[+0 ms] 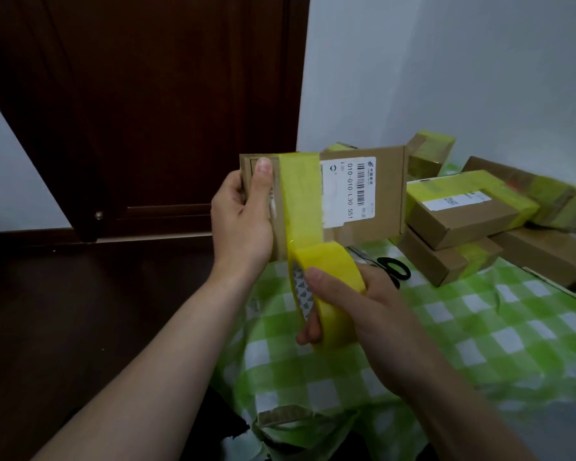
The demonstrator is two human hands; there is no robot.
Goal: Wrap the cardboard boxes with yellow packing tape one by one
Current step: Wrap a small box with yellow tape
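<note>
Two hands share the job, each with a plain purpose. The left hand [243,221] grips the cardboard box [386,194] by its left edge, fingers curled behind it and the thumb pressed flat on the front face near the top corner. This holds the box upright in the air, above the green checked cloth [479,327], so that tape can likely pass all the way round it.

The right hand [346,311] clasps the tape roll [333,277] just below the box, thumb on the outer yellow face and fingers wrapped round the rim. A strip of yellow tape [301,194] runs taut from the roll up the front of the box, beside the white shipping label [350,191]. Holding the roll low and close seems meant to keep the strip tight and flat.

Scissors [394,267] lie on the cloth just behind the roll, probably within reach for the cut. Farther right, a pile of wrapped boxes [463,207] rests against the wall, apart from the work, which suggests finished ones are set aside there. I judge this box to be early in its wrapping.
</note>
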